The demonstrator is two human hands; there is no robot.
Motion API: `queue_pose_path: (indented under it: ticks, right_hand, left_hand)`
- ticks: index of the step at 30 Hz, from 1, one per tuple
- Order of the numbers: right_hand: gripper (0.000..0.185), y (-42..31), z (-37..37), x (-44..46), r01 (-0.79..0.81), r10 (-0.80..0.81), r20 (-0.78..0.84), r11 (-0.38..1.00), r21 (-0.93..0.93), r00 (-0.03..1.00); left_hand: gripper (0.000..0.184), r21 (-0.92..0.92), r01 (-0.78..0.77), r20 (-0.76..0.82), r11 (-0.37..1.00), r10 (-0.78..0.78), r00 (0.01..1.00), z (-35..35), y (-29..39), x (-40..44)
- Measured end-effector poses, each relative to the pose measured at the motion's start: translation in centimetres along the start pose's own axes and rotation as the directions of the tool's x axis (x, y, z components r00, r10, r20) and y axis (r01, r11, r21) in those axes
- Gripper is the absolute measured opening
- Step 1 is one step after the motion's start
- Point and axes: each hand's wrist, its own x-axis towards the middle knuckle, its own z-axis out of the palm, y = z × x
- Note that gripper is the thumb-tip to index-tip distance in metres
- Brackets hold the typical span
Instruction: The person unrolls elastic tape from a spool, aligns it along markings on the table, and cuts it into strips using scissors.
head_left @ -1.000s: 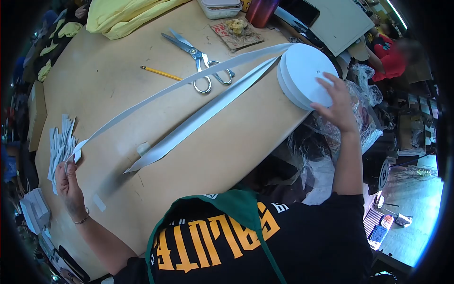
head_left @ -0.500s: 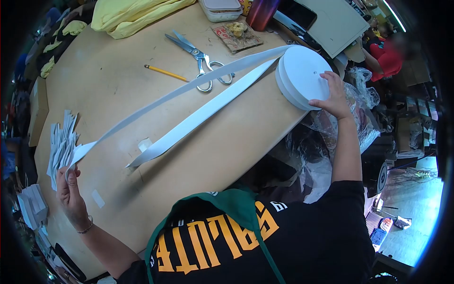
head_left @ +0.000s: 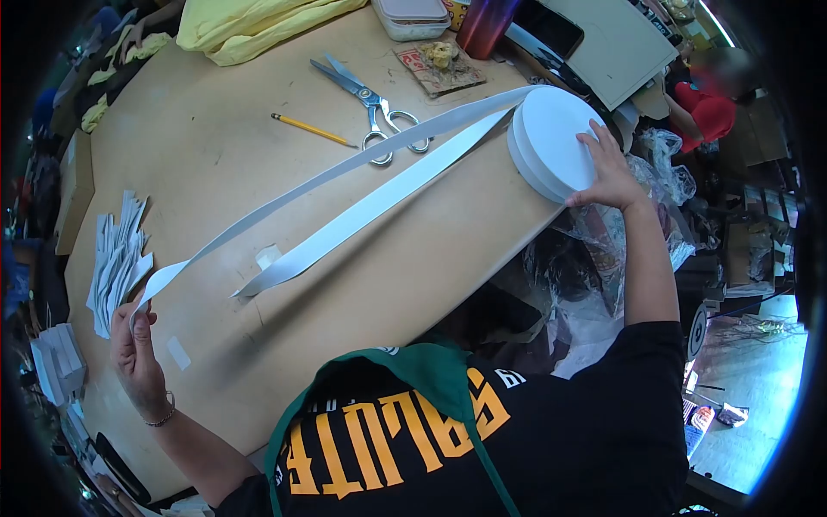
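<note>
Where the upper white band [head_left: 284,202] ends: one left hand [head_left: 136,353], thumb and fingers pinched together on it.
White roll [head_left: 556,142]: one stack, seemingly two discs, at the near right edge of the table [head_left: 215,151]; one right hand [head_left: 607,172], spread, touches its rim; how firmly, I cannot tell.
Bands: two lengths reach leftward from the stack; the lower band [head_left: 370,209] narrows to a point.
Cut strips [head_left: 116,258]: one bundle, too overlapped to count, just beyond the left hand.
Tools: one pair of scissors [head_left: 369,96], one pencil [head_left: 314,129].
Far side: one yellow cloth [head_left: 258,26], one lidded container [head_left: 413,13], one tumbler [head_left: 487,30], one phone [head_left: 547,30].
</note>
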Motion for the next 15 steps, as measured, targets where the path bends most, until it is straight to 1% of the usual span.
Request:
queue_pose_path:
  ticks: [3,6,9,12,15]
  right_hand:
    - [0.114,0.5,0.6,0.2,0.019,-0.020,-0.017,0.999,-0.030,1.000]
    - [0.118,0.8,1.1,0.6,0.038,-0.037,-0.020,0.999,0.011,0.999]
    - [0.117,-0.2,-0.2,0.2,-0.056,0.062,0.075,0.995,-0.083,0.995]
    - [0.115,0.5,0.0,-0.1,-0.038,0.043,0.083,0.997,-0.070,0.996]
    - [0.115,1.0,0.1,0.6,0.014,-0.006,0.099,0.997,-0.076,0.995]
  left_hand:
    - [0.028,-0.001,0.002,0.011,1.000,-0.002,1.000,0.1,0.4,0.0]
    - [0.028,-0.005,0.012,0.013,1.000,-0.012,1.000,0.2,0.5,0.0]
    - [0.028,-0.004,-0.002,0.027,1.000,0.002,1.000,0.0,0.6,0.0]
    - [0.027,0.008,-0.004,0.035,1.000,0.003,0.999,-0.4,0.5,0.1]
    - [0.026,0.008,0.000,0.032,1.000,-0.001,0.999,-0.6,0.7,0.3]
